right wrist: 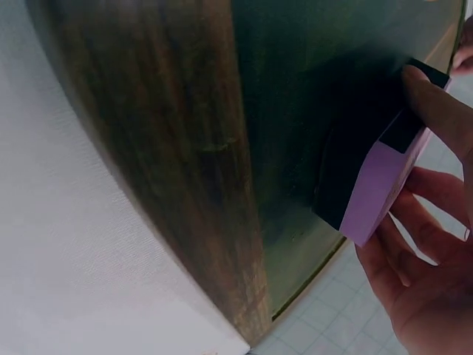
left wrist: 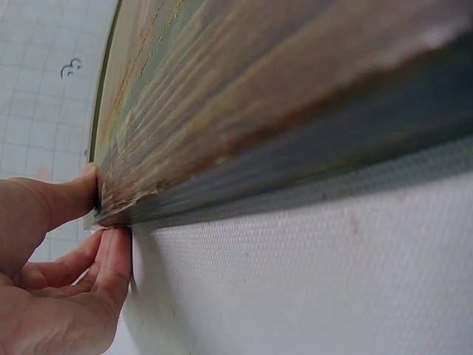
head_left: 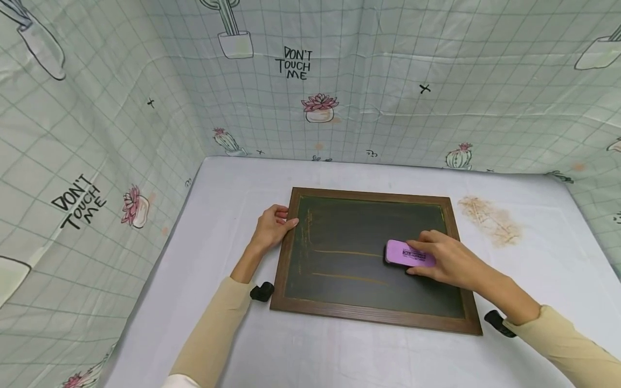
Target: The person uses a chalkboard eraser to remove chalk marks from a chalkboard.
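Observation:
A chalkboard (head_left: 339,226) with a brown wooden frame lies flat on the white table. Yellowish chalk lines (head_left: 346,253) cross its left and middle part. My left hand (head_left: 270,229) pinches the frame's left edge, thumb on top and fingers against the side, as the left wrist view shows. In my right hand (head_left: 448,258) is a purple board eraser (head_left: 402,252) with a dark felt underside, gripped between thumb and fingers. The eraser (right wrist: 377,185) sits on the board's right half, dark side toward the surface. Its right end is hidden by the fingers.
Brown dusty smudges (head_left: 490,218) mark the white table (head_left: 368,355) right of the board. A grid-patterned cloth with plant drawings (head_left: 359,70) hangs behind and at the sides. Black straps (head_left: 262,291) show at both wrists.

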A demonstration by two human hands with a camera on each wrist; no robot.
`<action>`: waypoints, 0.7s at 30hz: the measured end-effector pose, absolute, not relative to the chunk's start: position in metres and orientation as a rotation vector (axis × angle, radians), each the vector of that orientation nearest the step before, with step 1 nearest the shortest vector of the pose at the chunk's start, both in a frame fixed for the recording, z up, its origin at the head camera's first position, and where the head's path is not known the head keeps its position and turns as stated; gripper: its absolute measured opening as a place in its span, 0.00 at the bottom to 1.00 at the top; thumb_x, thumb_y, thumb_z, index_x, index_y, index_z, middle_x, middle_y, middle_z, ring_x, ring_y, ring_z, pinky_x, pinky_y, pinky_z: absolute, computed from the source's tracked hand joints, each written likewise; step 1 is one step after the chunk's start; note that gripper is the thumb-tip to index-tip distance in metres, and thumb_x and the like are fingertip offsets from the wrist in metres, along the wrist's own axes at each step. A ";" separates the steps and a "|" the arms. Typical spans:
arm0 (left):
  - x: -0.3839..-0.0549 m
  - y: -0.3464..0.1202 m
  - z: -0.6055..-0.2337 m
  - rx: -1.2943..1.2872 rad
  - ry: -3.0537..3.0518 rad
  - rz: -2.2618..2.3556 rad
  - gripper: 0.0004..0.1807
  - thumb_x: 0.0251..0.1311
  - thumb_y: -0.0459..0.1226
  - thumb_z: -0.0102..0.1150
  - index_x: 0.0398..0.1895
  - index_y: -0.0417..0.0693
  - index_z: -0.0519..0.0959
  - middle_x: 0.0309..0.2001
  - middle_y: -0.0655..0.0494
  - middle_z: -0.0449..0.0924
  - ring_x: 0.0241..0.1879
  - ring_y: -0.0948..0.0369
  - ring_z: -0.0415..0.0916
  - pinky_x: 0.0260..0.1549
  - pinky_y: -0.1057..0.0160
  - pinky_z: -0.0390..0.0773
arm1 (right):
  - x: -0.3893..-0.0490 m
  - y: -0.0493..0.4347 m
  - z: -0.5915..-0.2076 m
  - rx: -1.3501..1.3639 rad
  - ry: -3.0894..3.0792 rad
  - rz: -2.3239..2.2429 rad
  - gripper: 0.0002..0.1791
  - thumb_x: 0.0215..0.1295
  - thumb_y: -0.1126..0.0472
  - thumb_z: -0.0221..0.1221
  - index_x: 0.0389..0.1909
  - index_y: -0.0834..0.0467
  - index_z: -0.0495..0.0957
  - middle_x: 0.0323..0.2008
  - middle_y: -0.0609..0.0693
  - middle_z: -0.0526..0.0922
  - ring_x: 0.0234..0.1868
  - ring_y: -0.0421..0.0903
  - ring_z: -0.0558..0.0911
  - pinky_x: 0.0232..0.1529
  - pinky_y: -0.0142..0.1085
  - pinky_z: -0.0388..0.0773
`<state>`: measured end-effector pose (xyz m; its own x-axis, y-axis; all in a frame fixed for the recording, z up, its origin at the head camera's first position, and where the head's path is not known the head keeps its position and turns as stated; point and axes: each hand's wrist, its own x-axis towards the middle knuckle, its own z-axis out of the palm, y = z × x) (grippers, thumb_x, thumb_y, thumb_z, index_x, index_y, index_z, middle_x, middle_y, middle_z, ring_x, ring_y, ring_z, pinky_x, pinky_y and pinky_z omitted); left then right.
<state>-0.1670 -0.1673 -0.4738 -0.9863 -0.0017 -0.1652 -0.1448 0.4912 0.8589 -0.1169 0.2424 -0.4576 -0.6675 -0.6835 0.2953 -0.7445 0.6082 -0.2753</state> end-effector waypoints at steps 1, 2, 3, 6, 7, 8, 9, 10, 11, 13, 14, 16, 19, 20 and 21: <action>-0.167 -0.167 -0.474 -0.124 2.588 1.509 0.25 0.68 0.34 0.66 0.62 0.29 0.73 0.55 0.35 0.76 0.50 0.45 0.75 0.52 0.50 0.76 | -0.117 0.241 -0.458 1.197 -2.666 0.566 0.32 0.43 0.53 0.82 0.48 0.66 0.87 0.36 0.48 0.79 0.32 0.37 0.69 0.27 0.30 0.69; -0.167 -0.167 -0.474 -0.121 2.588 1.508 0.25 0.68 0.34 0.66 0.62 0.29 0.73 0.55 0.34 0.76 0.50 0.45 0.75 0.52 0.50 0.76 | -0.117 0.240 -0.458 1.199 -2.661 0.559 0.32 0.43 0.53 0.82 0.47 0.66 0.87 0.36 0.48 0.79 0.32 0.37 0.68 0.27 0.30 0.69; -0.167 -0.167 -0.474 -0.122 2.585 1.510 0.25 0.68 0.34 0.66 0.62 0.29 0.73 0.55 0.34 0.76 0.51 0.45 0.75 0.52 0.50 0.76 | -0.118 0.238 -0.459 1.201 -2.657 0.555 0.32 0.43 0.53 0.82 0.47 0.66 0.87 0.35 0.49 0.79 0.32 0.37 0.68 0.27 0.30 0.69; -0.167 -0.167 -0.474 -0.120 2.584 1.507 0.25 0.68 0.34 0.66 0.63 0.29 0.73 0.55 0.35 0.76 0.51 0.45 0.75 0.53 0.50 0.76 | -0.119 0.234 -0.459 1.207 -2.645 0.543 0.32 0.43 0.52 0.82 0.47 0.67 0.87 0.35 0.49 0.79 0.31 0.37 0.68 0.27 0.31 0.69; -0.167 -0.167 -0.474 -0.121 2.585 1.507 0.25 0.68 0.34 0.66 0.62 0.29 0.73 0.55 0.35 0.76 0.51 0.45 0.75 0.53 0.50 0.76 | -0.119 0.232 -0.458 1.210 -2.640 0.542 0.32 0.43 0.52 0.82 0.47 0.67 0.87 0.35 0.50 0.79 0.31 0.38 0.69 0.27 0.31 0.69; -0.167 -0.167 -0.474 -0.123 2.587 1.505 0.25 0.68 0.34 0.66 0.62 0.29 0.73 0.55 0.35 0.76 0.51 0.45 0.75 0.53 0.50 0.75 | -0.120 0.231 -0.458 1.213 -2.637 0.540 0.32 0.43 0.52 0.82 0.47 0.67 0.87 0.35 0.50 0.79 0.31 0.38 0.69 0.27 0.31 0.69; -0.167 -0.167 -0.474 -0.125 2.588 1.505 0.25 0.68 0.34 0.66 0.62 0.29 0.73 0.55 0.35 0.76 0.51 0.45 0.75 0.53 0.50 0.75 | -0.120 0.229 -0.457 1.216 -2.635 0.542 0.32 0.43 0.52 0.82 0.47 0.67 0.87 0.35 0.50 0.80 0.31 0.38 0.69 0.28 0.31 0.69; -0.167 -0.168 -0.474 -0.127 2.587 1.505 0.25 0.68 0.34 0.66 0.63 0.29 0.73 0.55 0.35 0.76 0.51 0.45 0.75 0.53 0.50 0.75 | -0.121 0.228 -0.457 1.219 -2.633 0.541 0.32 0.43 0.52 0.82 0.47 0.67 0.87 0.35 0.50 0.80 0.31 0.38 0.69 0.28 0.31 0.70; -0.167 -0.168 -0.474 -0.127 2.586 1.507 0.25 0.68 0.34 0.66 0.63 0.29 0.73 0.55 0.35 0.76 0.51 0.45 0.75 0.53 0.50 0.75 | -0.121 0.227 -0.457 1.221 -2.632 0.541 0.32 0.43 0.52 0.82 0.47 0.67 0.87 0.35 0.51 0.80 0.31 0.38 0.69 0.28 0.32 0.70; -0.167 -0.168 -0.473 -0.126 2.585 1.509 0.25 0.68 0.34 0.66 0.62 0.29 0.73 0.55 0.34 0.76 0.51 0.45 0.75 0.53 0.50 0.75 | -0.123 0.225 -0.456 1.225 -2.630 0.542 0.32 0.43 0.53 0.82 0.47 0.67 0.87 0.35 0.51 0.80 0.31 0.39 0.70 0.28 0.32 0.70; -0.166 -0.168 -0.472 -0.127 2.585 1.510 0.25 0.68 0.33 0.66 0.62 0.29 0.73 0.55 0.34 0.76 0.51 0.45 0.75 0.53 0.50 0.75 | -0.123 0.224 -0.457 1.226 -2.631 0.543 0.32 0.43 0.53 0.82 0.47 0.67 0.87 0.35 0.51 0.80 0.31 0.39 0.70 0.28 0.32 0.70; -0.166 -0.169 -0.472 -0.125 2.584 1.512 0.25 0.68 0.33 0.66 0.63 0.28 0.73 0.55 0.34 0.76 0.50 0.45 0.75 0.52 0.50 0.75 | -0.124 0.222 -0.457 1.228 -2.633 0.542 0.31 0.43 0.53 0.82 0.47 0.67 0.87 0.35 0.51 0.80 0.32 0.39 0.70 0.29 0.32 0.70; -0.166 -0.168 -0.471 -0.118 2.587 1.511 0.25 0.68 0.33 0.66 0.63 0.28 0.72 0.55 0.34 0.76 0.50 0.45 0.75 0.52 0.50 0.75 | -0.126 0.220 -0.458 1.228 -2.636 0.543 0.31 0.44 0.53 0.82 0.47 0.67 0.87 0.34 0.50 0.79 0.32 0.39 0.70 0.29 0.33 0.70; -0.167 -0.168 -0.471 -0.115 2.588 1.511 0.25 0.68 0.33 0.66 0.63 0.28 0.72 0.54 0.34 0.76 0.50 0.45 0.75 0.52 0.50 0.75 | -0.126 0.219 -0.458 1.229 -2.638 0.545 0.31 0.44 0.53 0.82 0.47 0.67 0.87 0.34 0.50 0.79 0.32 0.39 0.69 0.29 0.33 0.70; -0.167 -0.168 -0.470 -0.114 2.589 1.511 0.25 0.68 0.33 0.66 0.63 0.28 0.72 0.54 0.34 0.76 0.50 0.45 0.75 0.52 0.50 0.75 | -0.127 0.218 -0.458 1.230 -2.640 0.544 0.31 0.45 0.52 0.82 0.47 0.67 0.87 0.34 0.50 0.79 0.32 0.39 0.69 0.29 0.32 0.70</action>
